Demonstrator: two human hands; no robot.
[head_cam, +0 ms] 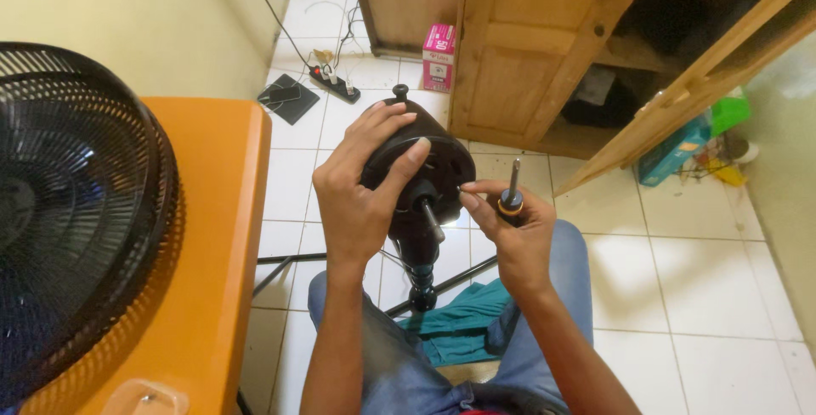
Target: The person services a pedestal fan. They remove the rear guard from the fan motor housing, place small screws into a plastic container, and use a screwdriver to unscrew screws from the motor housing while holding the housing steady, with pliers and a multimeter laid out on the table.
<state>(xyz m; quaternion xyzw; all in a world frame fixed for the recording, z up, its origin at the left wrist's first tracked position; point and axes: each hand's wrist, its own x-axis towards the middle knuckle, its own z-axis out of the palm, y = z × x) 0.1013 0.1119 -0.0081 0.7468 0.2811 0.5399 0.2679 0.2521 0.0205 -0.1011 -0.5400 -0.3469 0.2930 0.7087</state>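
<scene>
The left hand (pixel 361 190) covers much of the black motor housing (pixel 425 164), so its rear face is hidden. The screwdriver (pixel 512 190) handle sits buried in the right hand (pixel 510 236); its tip cannot be made out. The fan grille (pixel 76 211) is cut off by the left edge. The cupboard (pixel 544 49) interior is too dark to read. Items by the right wall are too small to identify.

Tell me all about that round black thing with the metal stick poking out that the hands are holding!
The round black plastic fan motor housing is domed, with a small knob on top and a thin metal shaft sticking out of its front hub. It sits on a black stand pole above the white tiled floor. The left hand grips its side; the right hand, holding a screwdriver, touches its front rim with its fingertips.
</scene>
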